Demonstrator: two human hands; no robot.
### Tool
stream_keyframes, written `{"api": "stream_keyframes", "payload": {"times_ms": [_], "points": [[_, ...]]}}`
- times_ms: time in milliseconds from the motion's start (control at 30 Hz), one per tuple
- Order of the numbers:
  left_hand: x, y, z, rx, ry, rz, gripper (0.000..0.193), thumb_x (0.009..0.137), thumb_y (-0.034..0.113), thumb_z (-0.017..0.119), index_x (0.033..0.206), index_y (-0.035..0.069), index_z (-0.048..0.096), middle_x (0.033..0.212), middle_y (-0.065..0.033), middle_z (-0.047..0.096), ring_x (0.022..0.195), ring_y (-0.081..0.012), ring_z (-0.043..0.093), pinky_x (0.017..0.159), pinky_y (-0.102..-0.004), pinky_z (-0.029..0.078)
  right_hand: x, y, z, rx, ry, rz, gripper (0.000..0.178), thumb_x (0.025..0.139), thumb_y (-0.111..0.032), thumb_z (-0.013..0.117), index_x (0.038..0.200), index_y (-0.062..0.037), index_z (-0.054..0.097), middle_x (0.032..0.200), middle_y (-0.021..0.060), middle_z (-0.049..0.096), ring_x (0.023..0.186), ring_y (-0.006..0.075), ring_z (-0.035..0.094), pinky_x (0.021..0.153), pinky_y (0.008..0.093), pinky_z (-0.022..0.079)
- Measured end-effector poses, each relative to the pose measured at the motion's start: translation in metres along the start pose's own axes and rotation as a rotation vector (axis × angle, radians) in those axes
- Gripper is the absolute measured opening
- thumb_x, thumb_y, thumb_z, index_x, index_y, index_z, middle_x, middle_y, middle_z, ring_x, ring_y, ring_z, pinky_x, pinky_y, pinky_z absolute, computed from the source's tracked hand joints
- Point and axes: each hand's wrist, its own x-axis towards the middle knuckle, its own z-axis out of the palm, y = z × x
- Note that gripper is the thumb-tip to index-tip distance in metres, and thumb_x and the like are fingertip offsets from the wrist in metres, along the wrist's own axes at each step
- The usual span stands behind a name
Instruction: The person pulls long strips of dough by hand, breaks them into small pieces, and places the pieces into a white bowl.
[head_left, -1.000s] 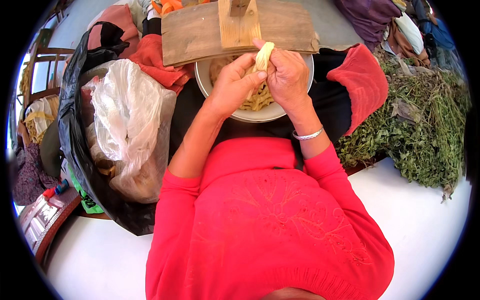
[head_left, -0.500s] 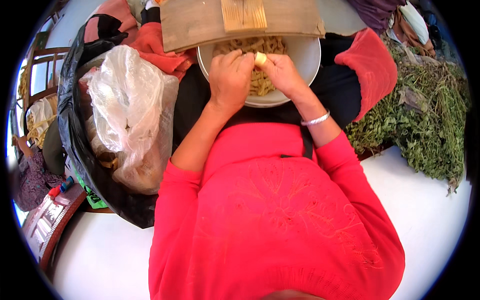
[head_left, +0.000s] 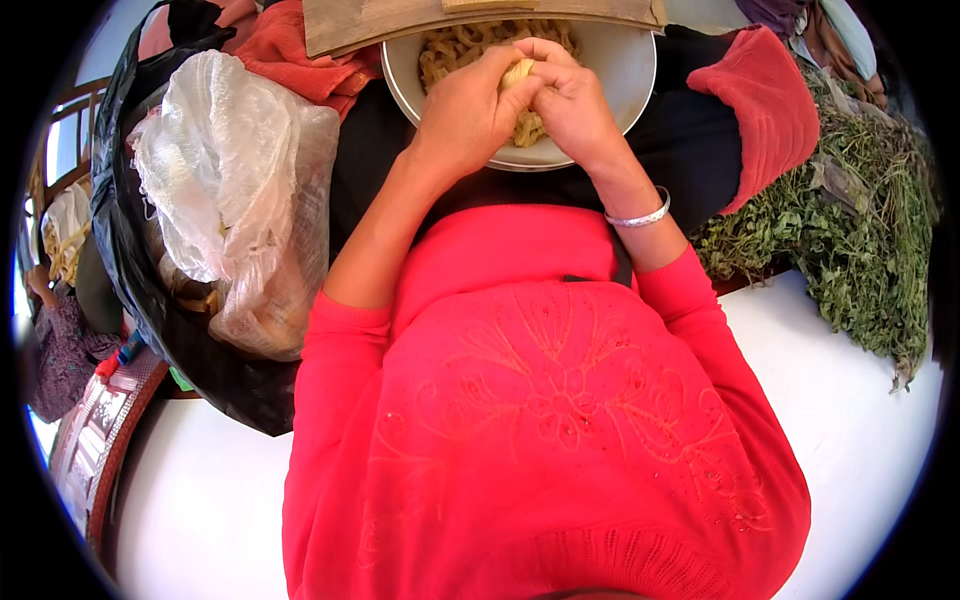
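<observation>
Both hands meet over a white basin [head_left: 640,90]. Between them is a small pale yellow piece [head_left: 517,73], which looks like a rolled or folded strip; its exact kind I cannot make out. My left hand [head_left: 462,118] curls round it from the left, thumb pressed against it. My right hand [head_left: 580,110] pinches it from the right with thumb and bent fingers. Many tan, curled strip-like pieces [head_left: 445,52] lie in the basin below, partly hidden by my hands. A wooden board [head_left: 400,27] crosses over the basin's far rim.
To the left, a black plastic bag [head_left: 115,190] stands with a clear plastic bag [head_left: 225,170] inside. Red cloths [head_left: 765,110] lie on both sides of the basin. A heap of dried green plants [head_left: 850,220] fills the right. Another person's patterned sleeve [head_left: 65,350] shows at far left.
The view has shifted, so the basin and board sit higher in the picture. My fingers have closed further round the pale yellow piece, and my left hand now covers more of it.
</observation>
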Motion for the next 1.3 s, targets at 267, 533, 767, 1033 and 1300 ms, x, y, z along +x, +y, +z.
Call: {"api": "stream_keyframes", "payload": {"times_ms": [267,533,767,1033,1300], "points": [[0.004,-0.003,0.024,-0.692,0.127,-0.357,0.027,0.097,0.026,0.043,0.097,0.004,0.058,0.068,-0.0029,0.053,0.053,-0.0075,0.042,0.048,-0.0219,0.032,-0.001,-0.033,-0.004,-0.114,0.217,-0.214,0.008,0.080,-0.004,0.062,0.080,0.0025,0.067,0.112,0.0121,0.057,0.096,0.0231,0.054,0.085,0.0321,0.044],[-0.018,-0.005,0.022,-0.446,0.073,-0.164,0.026,0.098,0.023,0.044,0.098,0.001,0.059,0.066,-0.0013,0.052,0.052,-0.0085,0.044,0.048,-0.0234,0.035,0.018,-0.018,-0.016,0.557,0.154,0.013,0.015,0.087,-0.012,0.063,0.087,0.0023,0.068,0.106,0.0055,0.060,0.086,0.0097,0.058,0.075,0.0215,0.046],[-0.015,0.009,0.012,0.184,0.150,0.018,0.012,0.091,0.017,0.053,0.094,0.006,0.056,0.079,-0.0178,0.060,0.074,-0.0391,0.059,0.063,-0.0449,0.046,0.016,-0.059,-0.056,-0.390,-0.238,0.021,0.029,0.091,-0.027,0.060,0.089,0.0011,0.064,0.074,0.0024,0.061,0.069,0.0104,0.053,0.064,0.0283,0.044],[-0.005,0.014,-0.005,-0.214,-0.074,0.029,0.032,0.087,0.023,0.062,0.113,0.008,0.052,0.087,-0.0158,0.064,0.081,-0.0323,0.064,0.069,-0.0370,0.049,0.015,-0.073,-0.075,-0.227,-0.535,0.139,0.030,0.094,-0.025,0.056,0.081,0.0017,0.060,0.065,-0.0010,0.053,0.062,0.0082,0.046,0.057,0.0248,0.040],[-0.007,0.039,-0.011,-0.640,-0.067,-0.038,0.021,0.087,0.008,0.064,0.107,0.004,0.059,0.083,-0.0035,0.061,0.075,-0.0086,0.056,0.065,-0.0246,0.046,0.009,-0.104,-0.078,-0.264,-0.505,-0.034,0.026,0.093,-0.022,0.057,0.078,-0.0008,0.058,0.062,0.0054,0.049,0.057,0.0148,0.046,0.054,0.0281,0.040]]}}
